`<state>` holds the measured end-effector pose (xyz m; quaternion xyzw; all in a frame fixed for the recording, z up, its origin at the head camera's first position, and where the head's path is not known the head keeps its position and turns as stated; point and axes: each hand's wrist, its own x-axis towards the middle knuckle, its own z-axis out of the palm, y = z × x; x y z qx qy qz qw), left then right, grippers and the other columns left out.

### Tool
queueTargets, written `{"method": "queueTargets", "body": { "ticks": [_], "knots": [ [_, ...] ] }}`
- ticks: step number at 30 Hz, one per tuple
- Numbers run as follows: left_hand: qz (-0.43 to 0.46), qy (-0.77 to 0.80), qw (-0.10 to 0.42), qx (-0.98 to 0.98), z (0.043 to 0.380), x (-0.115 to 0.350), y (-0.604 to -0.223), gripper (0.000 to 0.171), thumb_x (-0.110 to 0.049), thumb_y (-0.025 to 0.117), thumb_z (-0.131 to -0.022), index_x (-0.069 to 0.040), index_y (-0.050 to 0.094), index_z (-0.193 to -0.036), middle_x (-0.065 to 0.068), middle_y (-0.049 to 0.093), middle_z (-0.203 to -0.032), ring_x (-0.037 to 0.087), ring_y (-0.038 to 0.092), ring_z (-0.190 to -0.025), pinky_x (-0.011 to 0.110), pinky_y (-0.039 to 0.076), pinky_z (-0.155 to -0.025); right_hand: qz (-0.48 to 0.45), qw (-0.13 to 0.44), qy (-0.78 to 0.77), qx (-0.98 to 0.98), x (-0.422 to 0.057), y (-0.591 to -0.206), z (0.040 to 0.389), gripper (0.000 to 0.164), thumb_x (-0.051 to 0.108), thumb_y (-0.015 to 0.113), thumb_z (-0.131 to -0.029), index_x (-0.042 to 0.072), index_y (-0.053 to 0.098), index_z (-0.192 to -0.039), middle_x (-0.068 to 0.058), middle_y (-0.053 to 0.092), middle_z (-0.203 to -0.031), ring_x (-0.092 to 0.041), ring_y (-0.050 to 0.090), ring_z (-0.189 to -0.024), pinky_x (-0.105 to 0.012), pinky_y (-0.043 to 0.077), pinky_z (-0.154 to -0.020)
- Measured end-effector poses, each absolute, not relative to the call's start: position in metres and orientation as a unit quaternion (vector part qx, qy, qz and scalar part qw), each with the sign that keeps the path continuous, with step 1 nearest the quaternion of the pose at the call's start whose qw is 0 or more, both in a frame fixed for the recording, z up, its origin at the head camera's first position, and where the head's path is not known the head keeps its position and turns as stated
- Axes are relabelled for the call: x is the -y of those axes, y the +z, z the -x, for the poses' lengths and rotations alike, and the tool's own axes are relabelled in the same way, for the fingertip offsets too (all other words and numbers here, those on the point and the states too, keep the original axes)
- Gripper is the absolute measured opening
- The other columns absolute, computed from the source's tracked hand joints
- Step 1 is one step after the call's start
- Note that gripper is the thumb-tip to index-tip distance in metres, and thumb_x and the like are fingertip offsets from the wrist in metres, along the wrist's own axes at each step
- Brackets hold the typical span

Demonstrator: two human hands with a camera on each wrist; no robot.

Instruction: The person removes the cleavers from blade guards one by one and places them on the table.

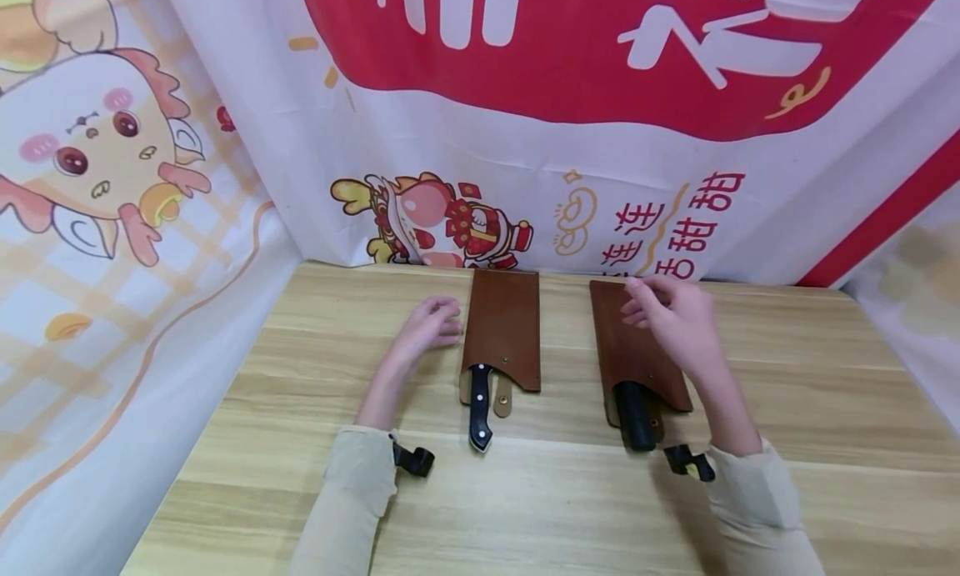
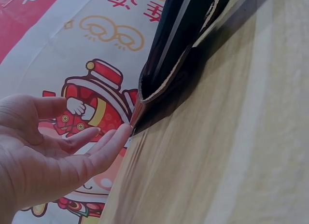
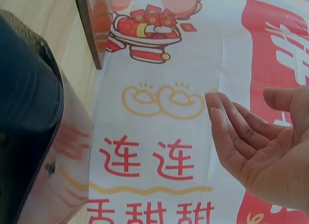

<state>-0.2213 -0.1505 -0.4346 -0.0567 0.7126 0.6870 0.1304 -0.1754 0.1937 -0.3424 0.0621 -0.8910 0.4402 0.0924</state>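
Two brown leather sheaths lie side by side on the table in the head view. From the left sheath a knife's black riveted handle sticks out toward me, its blade hidden inside. A smooth, thick black handle protrudes from the right sheath. My left hand, fingers loosely bent and holding nothing, is beside the left sheath's outer edge; in the left wrist view its fingertips overlap that edge. My right hand hovers over the upper right part of the right sheath, relaxed, with nothing in it.
The wooden table ends at the back against a white and red printed cloth. Another printed cloth hangs along the left side. A snap strap shows beside the riveted handle. Black wrist mounts sit at both cuffs.
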Motion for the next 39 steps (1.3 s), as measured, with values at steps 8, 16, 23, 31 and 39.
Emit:
{"method": "queueTargets", "body": {
  "ticks": [8, 16, 23, 31, 39],
  "knots": [
    [0.055, 0.689, 0.135, -0.710, 0.221, 0.149, -0.435, 0.048, -0.020, 0.049, -0.110, 0.007, 0.041, -0.149, 0.028, 0.050, -0.144, 0.043, 0.058, -0.126, 0.047, 0.053, -0.104, -0.076, 0.086, 0.442, 0.889, -0.182, -0.345, 0.178, 0.047, 0.039, 0.056, -0.108, -0.004, 0.072, -0.117, -0.018, 0.075, -0.087, -0.025, 0.074, -0.074, -0.021, 0.058, -0.062],
    [0.061, 0.689, 0.145, -0.708, 0.221, 0.149, -0.435, 0.048, -0.022, 0.049, -0.110, 0.004, 0.042, -0.150, 0.027, 0.050, -0.144, 0.041, 0.058, -0.127, 0.046, 0.054, -0.102, -0.088, 0.075, 0.438, 0.891, -0.170, -0.348, 0.180, 0.045, 0.039, 0.056, -0.108, -0.003, 0.072, -0.108, -0.015, 0.075, -0.084, -0.020, 0.072, -0.070, -0.025, 0.059, -0.061],
    [0.067, 0.700, 0.155, -0.694, 0.222, 0.150, -0.436, 0.053, -0.032, 0.038, -0.113, 0.003, 0.037, -0.154, 0.028, 0.047, -0.151, 0.041, 0.054, -0.133, 0.047, 0.053, -0.104, -0.091, 0.065, 0.433, 0.894, -0.160, -0.351, 0.180, 0.045, 0.041, 0.056, -0.107, -0.001, 0.072, -0.107, -0.012, 0.076, -0.085, -0.019, 0.072, -0.071, -0.037, 0.062, -0.066],
    [0.052, 0.721, 0.166, -0.671, 0.222, 0.152, -0.435, 0.060, -0.038, 0.023, -0.115, 0.006, 0.034, -0.155, 0.031, 0.042, -0.155, 0.045, 0.048, -0.138, 0.054, 0.048, -0.108, -0.102, 0.049, 0.440, 0.891, -0.150, -0.353, 0.179, 0.043, 0.038, 0.058, -0.107, -0.002, 0.071, -0.114, -0.013, 0.076, -0.088, -0.026, 0.075, -0.076, -0.037, 0.063, -0.070],
    [0.053, 0.730, 0.173, -0.659, 0.222, 0.153, -0.437, 0.064, -0.042, 0.022, -0.114, 0.006, 0.033, -0.155, 0.031, 0.041, -0.155, 0.045, 0.047, -0.139, 0.054, 0.048, -0.108, -0.111, 0.036, 0.442, 0.889, -0.138, -0.359, 0.178, 0.037, 0.032, 0.059, -0.107, -0.002, 0.071, -0.115, -0.013, 0.076, -0.089, -0.024, 0.074, -0.075, -0.040, 0.063, -0.072]
  ]
}}
